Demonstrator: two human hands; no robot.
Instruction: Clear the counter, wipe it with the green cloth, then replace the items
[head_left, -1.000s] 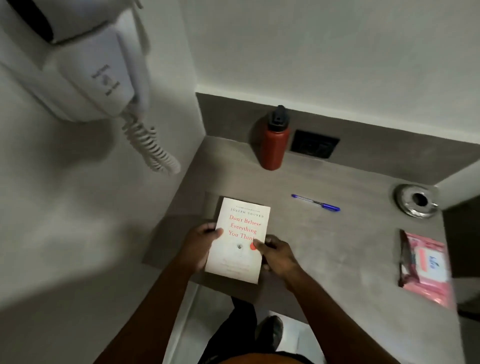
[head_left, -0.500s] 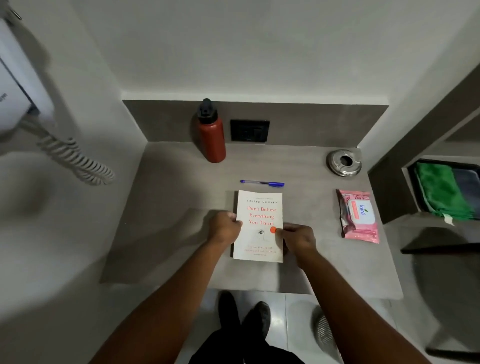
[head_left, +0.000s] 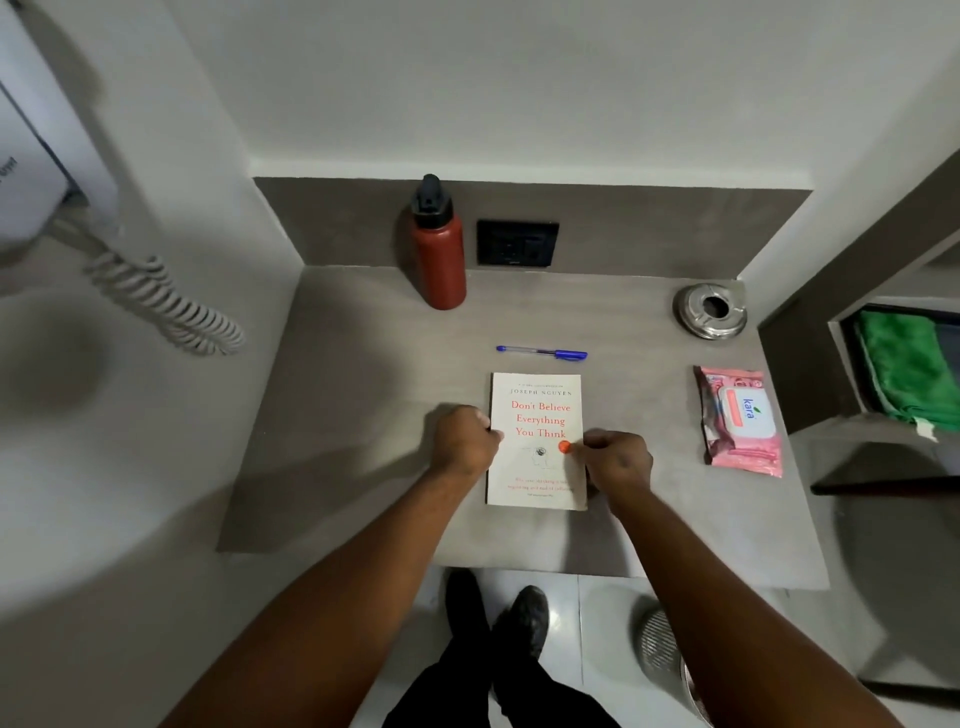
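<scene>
Head cam, counter (head_left: 363, 415) inventory. Paperback book (head_left: 537, 410), flat, cover up, near front edge: left hand (head_left: 464, 439) grips its left edge, fingers curled; right hand (head_left: 615, 460) pinches its right edge, thumb on cover. Blue pen (head_left: 543, 353) just beyond book's top edge. Red water bottle (head_left: 439, 249) upright, further back at wall. Pink wipes pack (head_left: 740, 421) well right of right hand; steel ashtray (head_left: 710, 310) behind pack. Green cloth (head_left: 906, 374) far right, in side shelf, off counter.
</scene>
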